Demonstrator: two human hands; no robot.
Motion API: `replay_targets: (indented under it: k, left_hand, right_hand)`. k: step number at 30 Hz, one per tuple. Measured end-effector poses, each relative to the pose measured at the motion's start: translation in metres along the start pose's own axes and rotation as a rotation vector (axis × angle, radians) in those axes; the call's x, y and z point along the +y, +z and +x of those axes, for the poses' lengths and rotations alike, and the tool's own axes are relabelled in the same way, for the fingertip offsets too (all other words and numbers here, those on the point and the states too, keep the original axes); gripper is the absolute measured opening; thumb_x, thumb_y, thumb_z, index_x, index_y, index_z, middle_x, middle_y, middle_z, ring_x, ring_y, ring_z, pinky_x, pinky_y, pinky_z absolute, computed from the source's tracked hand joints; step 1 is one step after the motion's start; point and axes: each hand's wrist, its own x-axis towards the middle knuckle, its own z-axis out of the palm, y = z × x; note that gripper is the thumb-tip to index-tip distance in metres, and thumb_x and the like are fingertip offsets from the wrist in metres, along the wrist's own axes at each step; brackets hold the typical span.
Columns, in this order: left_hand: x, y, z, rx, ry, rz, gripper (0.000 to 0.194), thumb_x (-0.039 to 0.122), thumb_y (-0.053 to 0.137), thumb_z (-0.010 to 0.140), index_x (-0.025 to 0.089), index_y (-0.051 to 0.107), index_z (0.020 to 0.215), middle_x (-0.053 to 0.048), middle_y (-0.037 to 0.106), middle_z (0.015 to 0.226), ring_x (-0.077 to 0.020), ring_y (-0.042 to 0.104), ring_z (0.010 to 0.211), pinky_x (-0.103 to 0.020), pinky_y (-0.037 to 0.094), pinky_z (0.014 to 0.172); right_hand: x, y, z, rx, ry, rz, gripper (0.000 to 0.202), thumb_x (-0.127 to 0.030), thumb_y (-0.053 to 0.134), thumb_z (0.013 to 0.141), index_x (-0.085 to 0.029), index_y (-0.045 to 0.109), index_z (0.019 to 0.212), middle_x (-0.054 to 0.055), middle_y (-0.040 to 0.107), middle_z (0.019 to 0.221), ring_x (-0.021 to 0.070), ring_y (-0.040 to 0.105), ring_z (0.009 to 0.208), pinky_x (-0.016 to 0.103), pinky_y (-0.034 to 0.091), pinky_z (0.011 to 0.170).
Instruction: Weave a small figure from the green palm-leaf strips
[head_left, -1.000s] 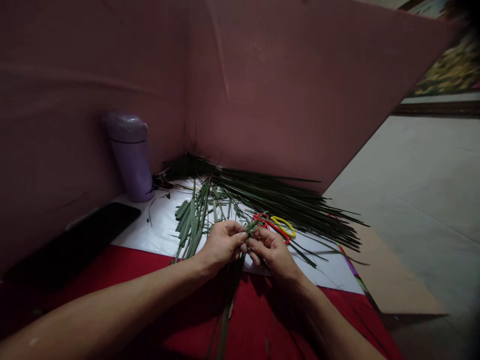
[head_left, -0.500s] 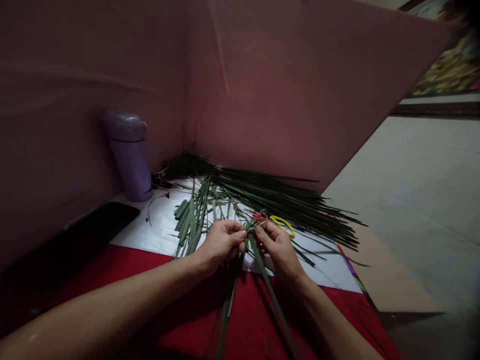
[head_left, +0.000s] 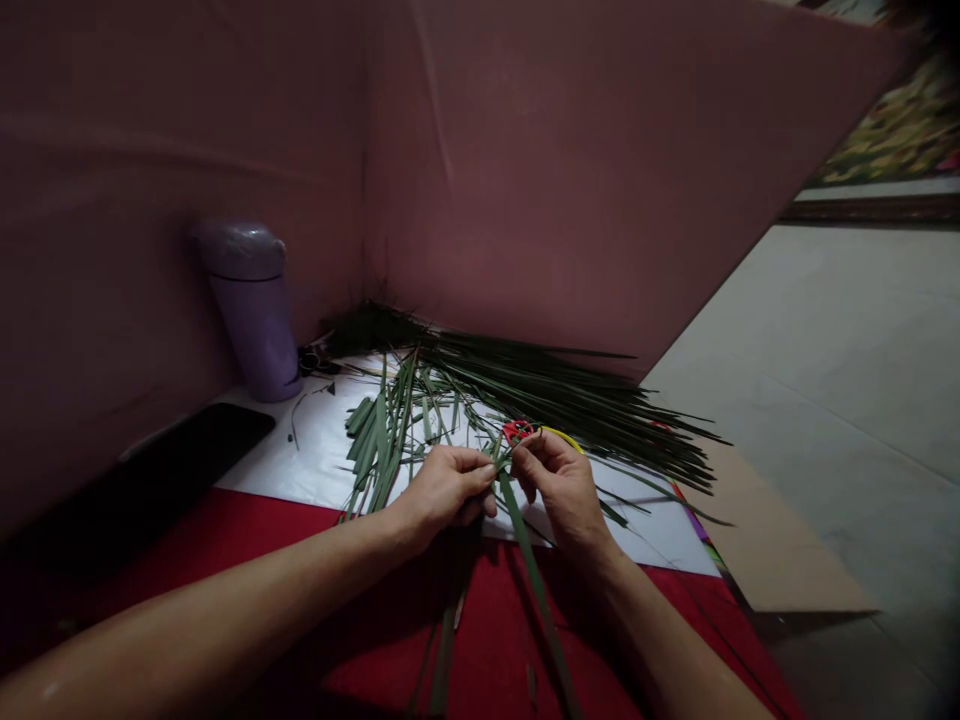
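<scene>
Long green leaf strips [head_left: 531,565] run from between my two hands down over the red cloth. My left hand [head_left: 454,488] is closed, thumb and forefinger pinching the strips where they cross. Close beside it, my right hand [head_left: 556,482] is closed too, its fingertips on the upper part of the same strips. Just behind the right hand lie red scissor handles [head_left: 517,431] and a yellow loop handle [head_left: 566,438], which the hand partly covers. The exact fold or knot at the fingertips is too small to make out.
A big bundle of dark green leaves [head_left: 570,390] lies along the back. Cut leaf pieces [head_left: 364,440] are scattered on the white sheet [head_left: 315,470]. A purple tumbler [head_left: 255,330] and a black flat object [head_left: 217,440] stand left. Pink panels [head_left: 525,180] wall the back.
My right hand has shifted slightly up, its fingers raised and covering more of the yellow handle. The left hand keeps its pinch. The whole view has moved a little.
</scene>
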Motion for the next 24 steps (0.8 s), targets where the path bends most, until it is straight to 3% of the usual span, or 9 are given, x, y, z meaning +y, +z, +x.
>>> replay_targets:
  k: [7,12,20,24]
  left_hand:
    - [-0.0004,-0.0002,-0.0003,-0.047,-0.045,0.064,0.024,0.032,0.052,0.071,0.013,0.05,0.056,0.001,0.051,0.046,-0.0024,0.03,0.03,-0.017,0.016,0.031]
    - [0.0039,0.0017,-0.0032,-0.055,-0.097,0.082,0.028,0.034,0.051,0.07,0.016,0.043,0.051,0.004,0.042,0.039,-0.0027,0.025,0.027,-0.018,0.012,0.03]
    - [0.0051,0.0032,-0.0041,-0.084,-0.062,0.159,0.027,0.026,0.049,0.069,0.017,0.036,0.047,0.007,0.03,0.036,-0.0031,0.022,0.032,-0.019,0.013,0.034]
    - [0.0014,0.0018,-0.0019,-0.077,-0.061,0.136,0.02,0.027,0.048,0.071,0.016,0.044,0.055,0.007,0.029,0.039,-0.0032,0.022,0.034,-0.018,0.014,0.036]
  right_hand:
    - [-0.0013,0.0026,-0.0012,0.015,0.027,0.01,0.02,-0.032,0.064,0.071,-0.017,0.053,0.063,-0.004,0.048,0.049,0.0076,0.041,0.043,0.018,0.032,0.039]
    - [-0.0041,0.0032,-0.003,0.021,0.016,-0.002,0.021,-0.032,0.066,0.068,-0.017,0.054,0.06,-0.004,0.047,0.049,0.0076,0.04,0.044,0.019,0.032,0.039]
    - [0.0,-0.0026,-0.0022,-0.048,0.154,0.082,0.024,-0.036,0.069,0.064,-0.016,0.055,0.062,-0.005,0.045,0.049,0.0062,0.036,0.041,0.019,0.029,0.039]
    - [-0.0001,-0.0003,-0.0033,-0.015,0.106,0.079,0.027,-0.035,0.068,0.066,-0.016,0.052,0.056,-0.006,0.043,0.046,0.0057,0.035,0.04,0.019,0.027,0.039]
